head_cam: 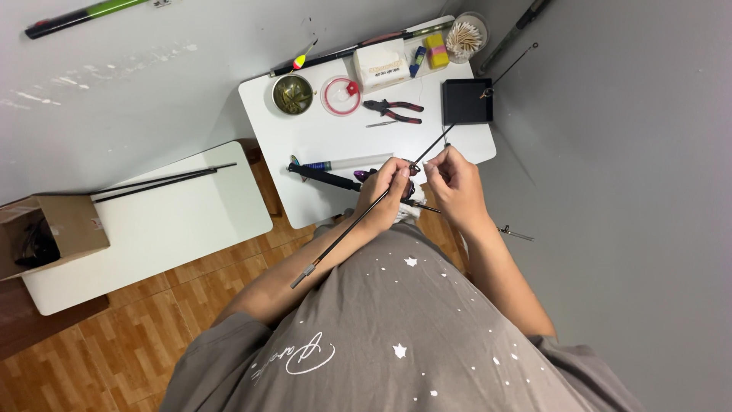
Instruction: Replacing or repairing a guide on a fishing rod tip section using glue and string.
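A thin black rod (pixel 358 221) runs diagonally from near my shirt up toward the black tray, a small ring guide sitting on it by my fingers. My left hand (pixel 389 191) grips the rod at that guide. My right hand (pixel 454 183) pinches something very small close to the same spot, perhaps fine thread; it is too small to tell. Both hands hover over the front edge of the small white table (pixel 305 133). A dark rod handle section (pixel 324 177) lies on the table just left of my left hand.
On the table stand a black tray (pixel 467 101), red-handled pliers (pixel 395 111), a round tin (pixel 293 94), a line spool (pixel 340 95), a white box (pixel 381 65) and a cup of sticks (pixel 465 34). A second white table (pixel 152 229) at the left holds rods and a cardboard box (pixel 46 233).
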